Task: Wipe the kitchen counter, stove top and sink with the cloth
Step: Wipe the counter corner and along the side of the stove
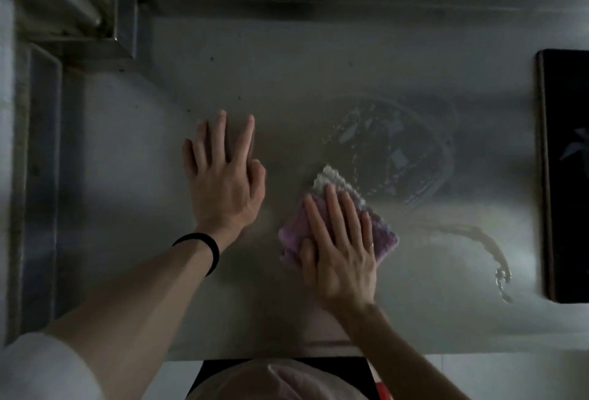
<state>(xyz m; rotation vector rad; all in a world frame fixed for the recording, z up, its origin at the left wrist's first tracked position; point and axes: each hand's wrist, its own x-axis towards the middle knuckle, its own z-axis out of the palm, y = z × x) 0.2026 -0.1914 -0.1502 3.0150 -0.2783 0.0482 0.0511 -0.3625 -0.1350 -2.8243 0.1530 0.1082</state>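
Lays left hand (223, 176) flat, palm down, fingers straight toward 12 o'clock, thumb tucked in. Presses right hand (341, 250), at 4 o'clock from it, straight-fingered on cloth (384, 237). Reaches in bare forearms from 7 and 5 o'clock.

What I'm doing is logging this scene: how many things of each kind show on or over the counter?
Hands: 2, the left hand flat on the counter and the right hand pressing the cloth
Cloth: 1, purple and white
Wristband: 1, black
Black panel: 1, at the right edge
Total: 5
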